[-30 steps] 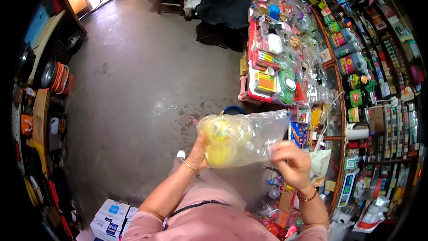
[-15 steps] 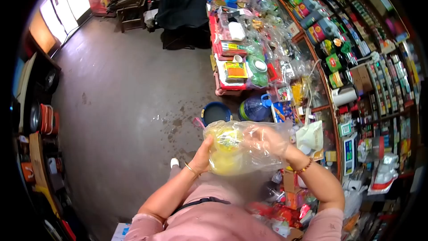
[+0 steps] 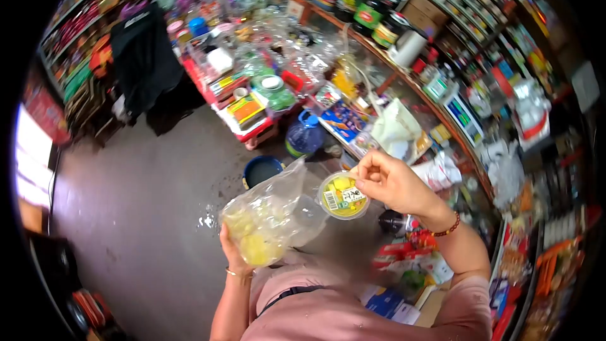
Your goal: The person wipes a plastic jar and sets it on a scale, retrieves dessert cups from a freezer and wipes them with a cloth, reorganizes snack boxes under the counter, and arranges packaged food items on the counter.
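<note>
A clear plastic bag with yellow contents hangs in front of my body. My left hand grips its lower left side, around the yellow containers inside. To the right of the bag's mouth, my right hand pinches the rim of a round clear container. That container has yellow pieces in it and a label with a barcode, and its face is turned towards me. It is outside the bag, close to the open end.
Beyond the bag, a dark blue basin and a large blue bottle stand on the floor. A table crowded with packaged goods lies ahead. Stocked shelves and a scale are on the right. A black cloth hangs at the upper left.
My right hand has come out of the bag with a round container and moved to its right. My left hand still holds the bag, now lower. The view has swung to the right.
</note>
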Motion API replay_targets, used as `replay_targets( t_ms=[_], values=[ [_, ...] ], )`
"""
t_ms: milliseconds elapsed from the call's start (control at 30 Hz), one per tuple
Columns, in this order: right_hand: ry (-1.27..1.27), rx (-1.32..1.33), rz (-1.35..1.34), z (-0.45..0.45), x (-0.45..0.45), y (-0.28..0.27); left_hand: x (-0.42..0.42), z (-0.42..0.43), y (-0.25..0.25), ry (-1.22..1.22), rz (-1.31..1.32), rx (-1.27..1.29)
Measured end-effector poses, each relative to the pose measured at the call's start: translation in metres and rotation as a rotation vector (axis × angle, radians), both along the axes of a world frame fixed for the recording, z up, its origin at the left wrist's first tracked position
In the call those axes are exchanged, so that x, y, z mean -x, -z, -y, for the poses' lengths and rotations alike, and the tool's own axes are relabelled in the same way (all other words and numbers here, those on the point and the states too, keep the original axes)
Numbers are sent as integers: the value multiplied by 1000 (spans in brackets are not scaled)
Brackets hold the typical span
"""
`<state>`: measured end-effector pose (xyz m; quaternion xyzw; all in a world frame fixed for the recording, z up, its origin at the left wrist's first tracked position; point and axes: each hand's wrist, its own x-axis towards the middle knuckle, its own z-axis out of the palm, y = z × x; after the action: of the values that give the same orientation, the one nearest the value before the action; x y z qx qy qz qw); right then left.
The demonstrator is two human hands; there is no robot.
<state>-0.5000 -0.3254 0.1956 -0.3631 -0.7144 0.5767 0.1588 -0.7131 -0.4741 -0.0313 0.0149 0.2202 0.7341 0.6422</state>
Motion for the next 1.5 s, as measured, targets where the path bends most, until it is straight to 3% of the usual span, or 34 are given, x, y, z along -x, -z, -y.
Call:
replay_targets(
  t_ms=[67, 333, 1267, 1400, 1500],
  values=[
    [71, -2, -39, 6, -15, -14, -4, 5, -8, -75, -19, 31],
    [136, 22, -64, 20, -60, -20, -24, 8, -21, -4, 30, 33],
    [131, 92, -154, 26, -57, -21, -22, 9, -17, 49, -14, 42],
    [237, 71, -377, 39, -48, -2, -21, 9, -17, 65, 13, 12],
    [490, 174, -687, 54, -26, 11, -21, 5, -18, 72, 40, 24]
  ],
)
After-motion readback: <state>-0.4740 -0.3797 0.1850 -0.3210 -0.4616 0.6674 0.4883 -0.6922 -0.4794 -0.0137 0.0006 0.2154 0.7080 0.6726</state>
